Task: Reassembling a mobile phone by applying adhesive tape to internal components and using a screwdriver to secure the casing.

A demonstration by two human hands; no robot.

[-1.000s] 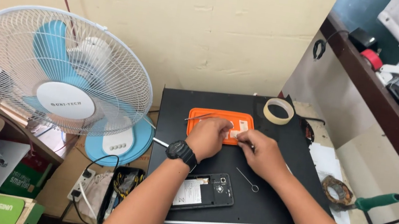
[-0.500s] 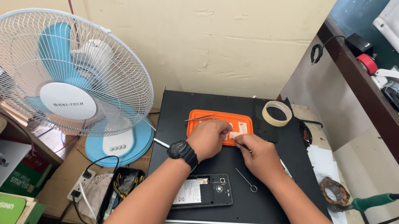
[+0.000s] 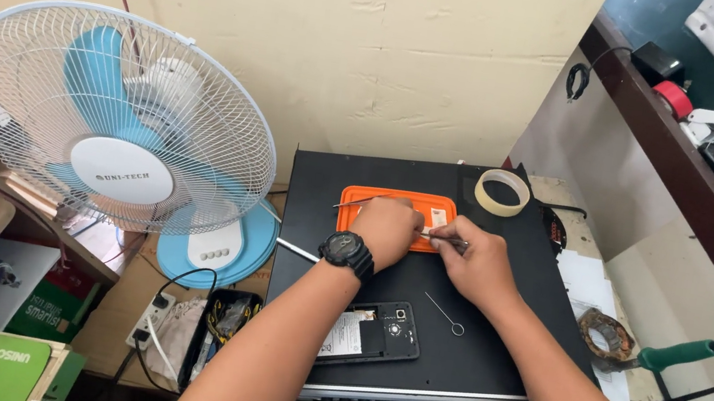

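Both hands [image 3: 386, 228] [image 3: 479, 264] over orange tray [image 3: 356, 205], right grip seemingly on tweezers [image 3: 444, 239].

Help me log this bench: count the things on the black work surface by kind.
Orange tray: 1
Tape roll: 1
Opened phone: 1
Pin tool with a ring end: 1
Thin metal tool held over the tray: 1
Total: 5
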